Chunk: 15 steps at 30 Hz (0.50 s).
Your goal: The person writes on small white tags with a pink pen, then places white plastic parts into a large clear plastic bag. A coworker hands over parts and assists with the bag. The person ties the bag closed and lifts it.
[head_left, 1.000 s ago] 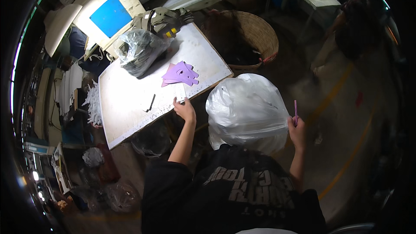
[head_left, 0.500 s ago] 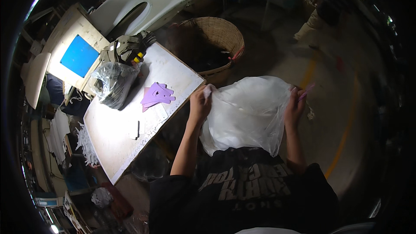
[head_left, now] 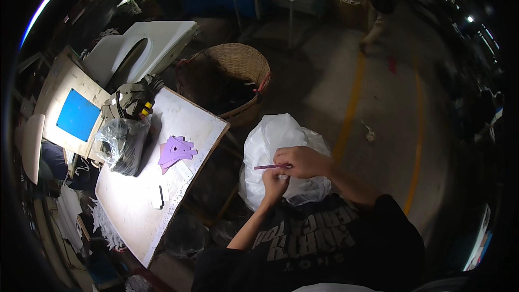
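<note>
A large, full bag of thin white translucent plastic [head_left: 270, 135] stands in front of my body. Over its top my hands meet. My right hand [head_left: 305, 161] is closed, with a thin purple-pink strip [head_left: 265, 167] sticking out leftward from its fingers. Just below it, my left hand [head_left: 275, 185] is closed at the gathered top of the bag, its fingertips partly hidden by the right hand. What lies inside the bag cannot be made out.
On the left is a white-topped table [head_left: 130, 211] bearing purple cut pieces [head_left: 177, 151], a clear bag of dark material [head_left: 121, 146] and a small yellow-capped item [head_left: 146, 109]. Beyond stands a wicker basket [head_left: 254, 65]. A person [head_left: 378, 16] walks at the far right.
My hands have come together from the bag's two sides to its top, drawing the opening in. The strip now points left. The view has shifted, and the person has moved farther off.
</note>
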Tool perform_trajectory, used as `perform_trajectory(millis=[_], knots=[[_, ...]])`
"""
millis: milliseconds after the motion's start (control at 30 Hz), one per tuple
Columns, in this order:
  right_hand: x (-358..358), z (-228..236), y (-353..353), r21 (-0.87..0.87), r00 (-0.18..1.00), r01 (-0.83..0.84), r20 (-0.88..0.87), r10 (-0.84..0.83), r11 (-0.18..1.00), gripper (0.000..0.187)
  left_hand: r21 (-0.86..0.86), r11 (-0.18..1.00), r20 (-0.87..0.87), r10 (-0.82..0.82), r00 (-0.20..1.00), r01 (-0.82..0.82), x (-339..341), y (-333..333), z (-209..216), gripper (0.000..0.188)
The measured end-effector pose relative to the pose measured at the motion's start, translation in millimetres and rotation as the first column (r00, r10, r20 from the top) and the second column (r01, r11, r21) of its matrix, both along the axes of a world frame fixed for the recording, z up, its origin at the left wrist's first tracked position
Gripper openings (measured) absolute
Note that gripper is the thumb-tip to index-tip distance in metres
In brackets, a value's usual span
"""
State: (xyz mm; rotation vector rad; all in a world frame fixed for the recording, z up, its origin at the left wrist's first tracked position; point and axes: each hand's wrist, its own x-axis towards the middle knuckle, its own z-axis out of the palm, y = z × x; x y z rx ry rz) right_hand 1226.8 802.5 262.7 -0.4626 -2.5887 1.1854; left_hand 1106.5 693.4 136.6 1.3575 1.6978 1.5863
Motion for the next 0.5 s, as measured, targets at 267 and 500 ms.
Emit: perform_trajectory(millis=[267,500], knots=[[26,-40,63,0.254,0.935,0.309,-0.257,-0.244,0.916,0.065,-0.062,0.997,0.307,0.054,0.950,-0.037,-52,-9,62,0.032],[67,-88,41,-0.200,0.802,0.563,-0.102,-0.589,0.802,0.032,-0.083,0.980,0.221,0.197,0.955,-0.183,-52,-19,57,0.042]])
